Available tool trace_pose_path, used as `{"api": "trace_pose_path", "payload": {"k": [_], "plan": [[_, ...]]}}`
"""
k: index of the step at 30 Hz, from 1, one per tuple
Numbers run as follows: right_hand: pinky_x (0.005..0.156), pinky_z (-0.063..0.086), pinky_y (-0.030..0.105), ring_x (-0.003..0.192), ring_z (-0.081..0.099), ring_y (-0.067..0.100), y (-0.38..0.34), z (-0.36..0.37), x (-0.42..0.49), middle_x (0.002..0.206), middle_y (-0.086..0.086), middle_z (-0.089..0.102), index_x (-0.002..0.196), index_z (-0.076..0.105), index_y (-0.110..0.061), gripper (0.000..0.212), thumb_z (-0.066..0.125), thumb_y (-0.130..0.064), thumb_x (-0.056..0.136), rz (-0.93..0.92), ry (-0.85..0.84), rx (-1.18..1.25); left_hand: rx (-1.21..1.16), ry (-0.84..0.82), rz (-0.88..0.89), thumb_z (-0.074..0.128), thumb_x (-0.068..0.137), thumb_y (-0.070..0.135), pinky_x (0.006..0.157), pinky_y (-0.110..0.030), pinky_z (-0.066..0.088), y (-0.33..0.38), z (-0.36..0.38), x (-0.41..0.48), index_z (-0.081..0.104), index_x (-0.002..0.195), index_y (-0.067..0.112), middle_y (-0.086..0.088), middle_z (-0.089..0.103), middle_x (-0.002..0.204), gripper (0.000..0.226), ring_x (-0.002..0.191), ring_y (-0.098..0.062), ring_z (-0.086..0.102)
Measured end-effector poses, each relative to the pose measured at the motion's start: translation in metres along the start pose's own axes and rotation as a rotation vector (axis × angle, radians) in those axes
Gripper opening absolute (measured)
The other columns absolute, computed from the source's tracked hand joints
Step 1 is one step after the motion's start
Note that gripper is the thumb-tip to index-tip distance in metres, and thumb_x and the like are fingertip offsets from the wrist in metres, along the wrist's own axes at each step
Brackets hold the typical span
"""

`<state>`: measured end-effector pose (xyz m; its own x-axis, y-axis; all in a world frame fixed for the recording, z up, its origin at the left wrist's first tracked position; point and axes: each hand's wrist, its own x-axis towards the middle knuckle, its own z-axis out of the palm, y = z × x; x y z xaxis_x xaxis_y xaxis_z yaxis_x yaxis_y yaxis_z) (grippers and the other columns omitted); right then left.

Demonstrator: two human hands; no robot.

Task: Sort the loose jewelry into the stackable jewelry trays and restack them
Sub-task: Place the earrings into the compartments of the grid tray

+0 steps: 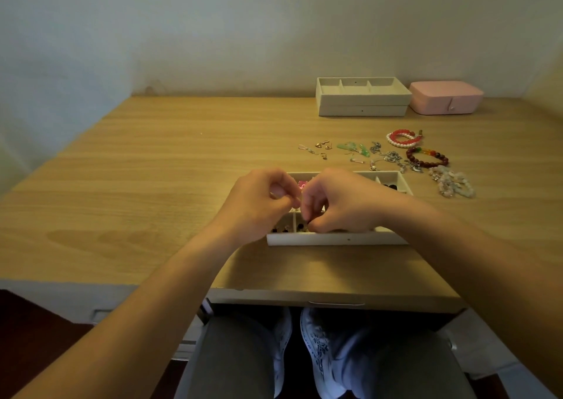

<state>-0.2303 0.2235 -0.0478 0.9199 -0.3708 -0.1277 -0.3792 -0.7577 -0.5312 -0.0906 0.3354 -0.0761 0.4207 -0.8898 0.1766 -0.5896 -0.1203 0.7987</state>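
Lap: grey trousers [231, 359] and pale patterned shoes [315, 347] showed under the desk edge.
Tabletop: the tabletop [152, 170] was smooth light wood-grain laminate.
Hands: the left hand [262, 197] and right hand [338, 203] were close together over the near tray, all fingers curled and the fingertips bunched; whether they pinched a piece could not be told.
Near tray: a cream, fabric-covered rectangular tray [335, 240] with thin dividers lay flat under the hands; small dark pieces [280, 230] sat in its front left compartments and a pink piece [302, 185] farther back.
Loose jewelry: scattered just beyond and right of that tray were small gold earrings [321, 146], green pieces [355, 149], tangled silver chains [391, 156], a dark red round-bead bracelet [426, 158], a red and pearl bracelet pair [402, 138] and a pale chunky-stone bracelet [454, 182].
Stacked trays: two more cream trays [362, 106] stood stacked near the wall.
Pink box: a rounded, closed pink box [446, 98] stood just right of them.
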Motion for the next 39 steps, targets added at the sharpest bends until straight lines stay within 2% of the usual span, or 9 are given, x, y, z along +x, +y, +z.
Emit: {"api": "trace_pose_path", "payload": {"k": [7,12,17,21,24,29,34,36,39], "plan": [[0.057,0.044,0.014,0.069,0.061,0.003,-0.013,0.002,-0.001,0.071,-0.02,0.062,0.084,0.078,-0.024,0.02,0.071,-0.006,0.08,0.034,0.088,-0.173,0.114,-0.034,0.052,0.064,0.078,0.003,0.07,-0.027,0.053,-0.001,0.0,0.0,0.066,0.073,0.035,0.011,0.071,0.072,0.033,0.071,-0.004,0.065],[0.076,0.056,0.032,0.085,0.065,0.011,-0.014,0.001,-0.004,0.085,-0.015,0.066,0.084,0.073,-0.032,0.022,0.069,-0.011,0.085,0.025,0.096,-0.259,0.146,-0.061,0.082,0.066,0.078,0.006,0.059,-0.017,0.041,-0.001,-0.003,0.001,0.065,0.073,0.037,0.01,0.067,0.068,0.031,0.061,0.001,0.055],[0.08,0.058,0.038,0.091,0.067,0.016,-0.015,0.003,-0.004,0.096,-0.009,0.07,0.093,0.076,-0.033,0.02,0.068,-0.015,0.087,0.023,0.084,-0.337,0.18,-0.094,0.09,0.066,0.078,0.007,0.057,-0.01,0.037,0.0,-0.006,0.004,0.068,0.077,0.034,0.009,0.068,0.072,0.028,0.065,0.003,0.056],[0.072,0.053,0.034,0.092,0.066,0.024,-0.021,0.008,-0.004,0.091,-0.006,0.062,0.089,0.071,-0.035,0.021,0.064,-0.015,0.087,0.004,0.102,-0.48,0.183,-0.103,0.082,0.065,0.077,0.007,0.056,-0.013,0.039,0.001,-0.007,0.004,0.066,0.075,0.036,0.006,0.07,0.073,0.029,0.065,-0.001,0.056],[0.069,0.046,0.032,0.097,0.062,0.025,-0.025,0.012,-0.006,0.105,-0.006,0.056,0.091,0.069,-0.035,0.018,0.062,-0.018,0.092,-0.008,0.147,-0.581,0.189,-0.107,0.081,0.065,0.076,0.007,0.057,-0.015,0.04,0.001,-0.008,0.006,0.067,0.075,0.035,0.004,0.07,0.074,0.028,0.067,-0.004,0.057],[0.079,0.055,0.039,0.103,0.063,0.027,-0.023,0.011,-0.005,0.108,-0.003,0.061,0.099,0.075,-0.03,0.017,0.065,-0.022,0.088,0.093,0.155,-0.533,0.139,-0.152,0.064,0.059,0.07,0.019,0.072,-0.033,0.055,0.0,-0.007,0.007,0.071,0.079,0.027,0.007,0.075,0.077,0.018,0.079,-0.009,0.068],[0.074,0.053,0.035,0.102,0.064,0.026,-0.018,0.013,-0.001,0.105,-0.002,0.065,0.1,0.074,-0.029,0.018,0.066,-0.024,0.085,0.139,0.164,-0.499,0.148,-0.157,0.056,0.059,0.067,0.026,0.076,-0.04,0.056,-0.001,-0.007,0.008,0.072,0.081,0.027,0.004,0.075,0.078,0.019,0.082,-0.015,0.07],[0.07,0.048,0.032,0.099,0.064,0.025,-0.014,0.013,-0.001,0.099,-0.006,0.065,0.097,0.076,-0.031,0.019,0.064,-0.022,0.086,0.13,0.153,-0.458,0.146,-0.156,0.059,0.064,0.074,0.017,0.071,-0.032,0.055,-0.001,-0.008,0.008,0.072,0.081,0.026,0.005,0.075,0.078,0.014,0.077,-0.009,0.068],[0.074,0.054,0.037,0.092,0.063,0.022,-0.009,0.01,-0.005,0.088,-0.009,0.064,0.091,0.079,-0.032,0.021,0.062,-0.021,0.088,0.078,0.119,-0.379,0.191,-0.135,0.101,0.064,0.081,0.006,0.058,-0.012,0.037,0.001,-0.01,0.004,0.07,0.079,0.03,0.011,0.07,0.077,0.024,0.063,0.006,0.056]]}}
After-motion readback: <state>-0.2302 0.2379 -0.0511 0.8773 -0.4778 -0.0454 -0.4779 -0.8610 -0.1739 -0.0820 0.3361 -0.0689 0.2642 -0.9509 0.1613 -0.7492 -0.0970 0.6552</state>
